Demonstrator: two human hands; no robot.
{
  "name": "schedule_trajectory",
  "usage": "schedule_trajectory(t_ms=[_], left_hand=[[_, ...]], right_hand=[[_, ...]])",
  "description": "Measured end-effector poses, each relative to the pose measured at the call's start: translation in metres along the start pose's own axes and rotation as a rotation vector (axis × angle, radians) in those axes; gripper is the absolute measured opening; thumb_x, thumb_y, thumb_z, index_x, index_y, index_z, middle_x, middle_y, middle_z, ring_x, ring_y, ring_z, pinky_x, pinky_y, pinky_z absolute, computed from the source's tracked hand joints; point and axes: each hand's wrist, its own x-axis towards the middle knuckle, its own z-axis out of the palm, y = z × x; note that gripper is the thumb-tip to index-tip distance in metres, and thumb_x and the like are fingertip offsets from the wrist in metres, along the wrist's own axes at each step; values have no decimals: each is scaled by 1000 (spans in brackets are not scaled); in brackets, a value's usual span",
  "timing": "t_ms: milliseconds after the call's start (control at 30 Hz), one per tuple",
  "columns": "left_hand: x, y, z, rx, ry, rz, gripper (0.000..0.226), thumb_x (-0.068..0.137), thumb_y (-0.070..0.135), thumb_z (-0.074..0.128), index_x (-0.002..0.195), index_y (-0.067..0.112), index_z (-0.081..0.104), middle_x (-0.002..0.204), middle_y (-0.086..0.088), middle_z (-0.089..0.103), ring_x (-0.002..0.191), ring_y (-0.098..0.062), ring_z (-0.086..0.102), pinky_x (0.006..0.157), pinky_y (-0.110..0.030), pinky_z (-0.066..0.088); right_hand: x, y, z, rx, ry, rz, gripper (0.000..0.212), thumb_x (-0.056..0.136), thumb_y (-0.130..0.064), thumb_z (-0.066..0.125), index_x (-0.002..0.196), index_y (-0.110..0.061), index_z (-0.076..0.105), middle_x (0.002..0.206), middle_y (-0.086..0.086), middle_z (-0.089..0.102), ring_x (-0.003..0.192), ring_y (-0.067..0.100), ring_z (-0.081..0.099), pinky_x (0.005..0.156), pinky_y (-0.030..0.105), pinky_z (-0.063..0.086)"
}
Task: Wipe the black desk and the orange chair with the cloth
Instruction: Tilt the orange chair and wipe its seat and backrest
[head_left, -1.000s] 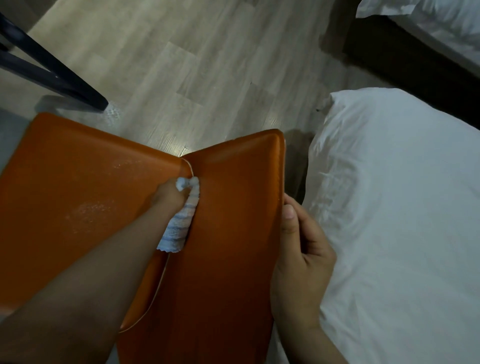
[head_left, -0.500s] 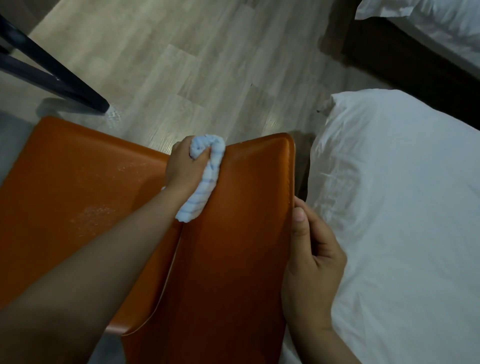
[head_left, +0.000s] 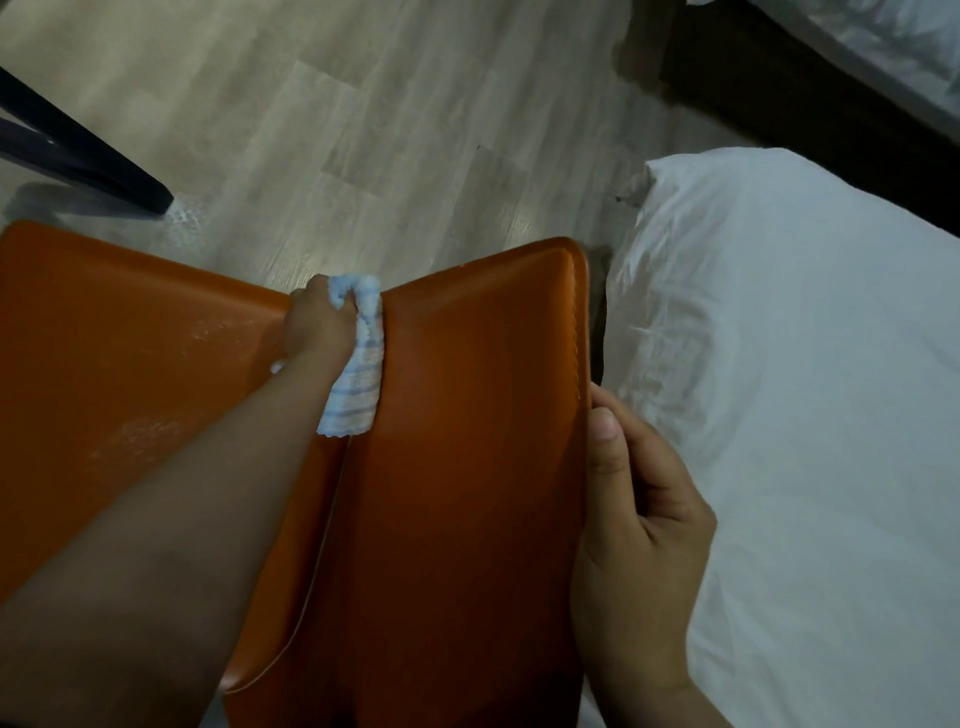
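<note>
The orange chair fills the lower left, its seat at the left and its backrest at the right, seen from above. My left hand is closed around a white cloth with blue stripes and presses it into the crease where seat and backrest meet, near the far edge. My right hand grips the backrest's right edge, thumb on the front face. Pale smudges show on the seat. The black desk's top is out of view.
A black leg stands on the wooden floor at the upper left. A white bed lies close against the chair's right side. A dark bed frame with more white bedding is at the top right.
My left hand slid the cloth along the crease toward the far edge of the chair, then drew back slightly. My right hand has kept its grip on the backrest edge.
</note>
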Motion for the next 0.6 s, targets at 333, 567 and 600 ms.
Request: schedule_trajectory(t_ms=[333,567,600], left_hand=[[-49,-10,-34,12,87,192,33,95,36,46,103,6,58,105,-12,61,91,-21,57,76,-29,40],[-153,12,-92,-377,113,292,22,92,41,58,95,19,62,87,5,66,79,-6,63,66,-16,47],[-167,15,-99,-408,112,289,19,92,38,61,95,19,61,86,6,66,77,-4,62,64,-12,46]], right_hand=[[-1,-4,0,-32,-8,19,23,96,-25,56,113,-20,71,106,-7,73,103,6,67,84,18,53],[-3,-8,-1,-125,-47,53,25,100,-27,50,117,-23,68,108,-9,69,103,7,64,87,31,55],[-3,-9,-1,-134,-55,61,26,101,-27,50,118,-21,68,109,-7,69,102,7,64,87,35,56]])
